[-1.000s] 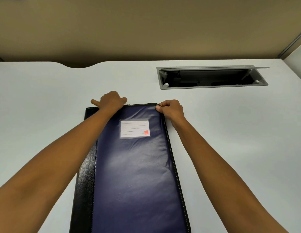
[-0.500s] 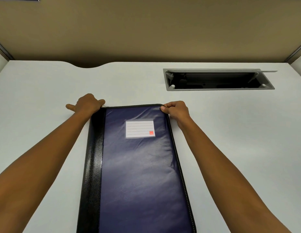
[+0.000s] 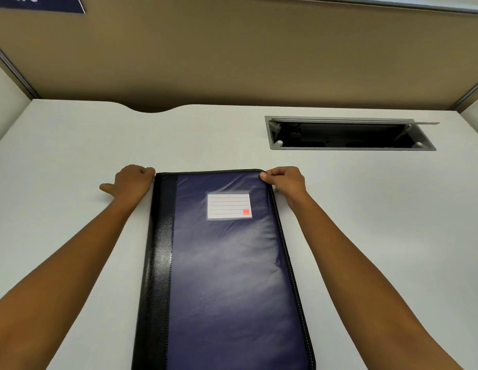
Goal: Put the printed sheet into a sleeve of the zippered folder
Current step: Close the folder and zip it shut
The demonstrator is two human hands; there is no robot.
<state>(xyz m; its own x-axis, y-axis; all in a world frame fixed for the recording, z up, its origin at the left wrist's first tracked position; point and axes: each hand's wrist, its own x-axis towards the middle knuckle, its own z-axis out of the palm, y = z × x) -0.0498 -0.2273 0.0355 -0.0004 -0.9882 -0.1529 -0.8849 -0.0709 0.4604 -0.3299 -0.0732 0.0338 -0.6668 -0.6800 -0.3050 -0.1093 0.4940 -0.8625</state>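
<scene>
A dark blue zippered folder [image 3: 227, 263] with a black spine strip lies closed on the white desk [image 3: 379, 222], long side running away from me. A white label card [image 3: 228, 206] with a red square sits in a clear pocket on its cover. My left hand [image 3: 133, 182] is at the far left corner, fingers pinched on what looks like the zip pull. My right hand [image 3: 284, 181] pinches the far right corner of the folder. No printed sheet is in view.
A grey cable tray opening [image 3: 350, 134] with its lid raised is set in the desk at the back right. A tan partition wall [image 3: 232, 54] stands behind the desk, with a curved notch [image 3: 155, 108] in the desk's back edge.
My left hand has slid left along the folder's far edge, from near the middle to the left corner. My right hand has stayed pinched on the right corner.
</scene>
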